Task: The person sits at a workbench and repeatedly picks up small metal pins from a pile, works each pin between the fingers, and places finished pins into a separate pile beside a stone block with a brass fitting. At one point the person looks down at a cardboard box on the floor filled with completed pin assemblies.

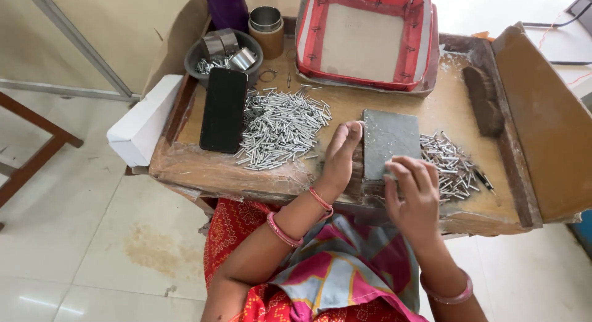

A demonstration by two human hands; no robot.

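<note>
A grey block (388,143) is seen lying flat on a worn brown tray (345,112) just right of the middle of the frame, and it is flanked by both hands. The left hand (341,157) is pressed against the block's left edge, with the palm turned toward it and the fingers held together and extended upward along that side. The right hand (414,195) is laid over the block's lower right corner, its fingers bent and slightly spread, with the tips resting on the near edge; whether the block is actually clamped cannot be told. A large heap of small metal pins (280,128) is spread left of the block, toward the centre of the tray, and a smaller heap of pins (450,165) is found just to the right of the block, near the right hand. A black phone (223,109) is placed face up at the left of the large heap. In the upper left of the frame a dark bowl (203,57) holding metal rings and pins is set, and a round tin (266,29) is stood beside it. A red-edged box (367,38) is seen at the top centre, and a dark brush (483,100) is laid at the right side of the tray. Pink bangles (320,200) are worn on both wrists.
</note>
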